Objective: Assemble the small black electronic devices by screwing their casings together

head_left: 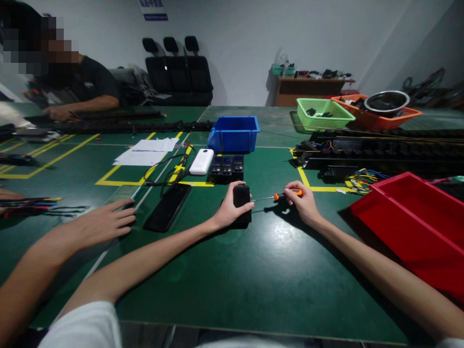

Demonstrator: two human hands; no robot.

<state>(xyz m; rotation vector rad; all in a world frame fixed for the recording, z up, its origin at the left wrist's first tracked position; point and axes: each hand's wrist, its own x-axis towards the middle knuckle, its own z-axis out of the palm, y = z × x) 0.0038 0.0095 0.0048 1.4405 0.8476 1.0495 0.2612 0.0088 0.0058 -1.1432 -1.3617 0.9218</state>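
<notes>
My left hand (231, 208) grips a small black box-shaped part (242, 197) upright on the green table, thumb in front and fingers over its top. My right hand (302, 200) is closed around the orange and black handle of a screwdriver (264, 198). Level above the table, the screwdriver points left, and its tip meets the right side of the black part near my left thumb. Just behind stands a group of black modules (227, 167) with small dark displays. A black smartphone (167, 208) lies left of my left hand.
A co-worker's hand (97, 220) rests by a clear-edged phone (123, 193) at left. Behind are a white power bank (202, 162), papers (145, 152) and a blue bin (235, 134). A red bin (416, 227) and wiring harnesses (366, 152) occupy the right. Another person (72, 87) sits far left.
</notes>
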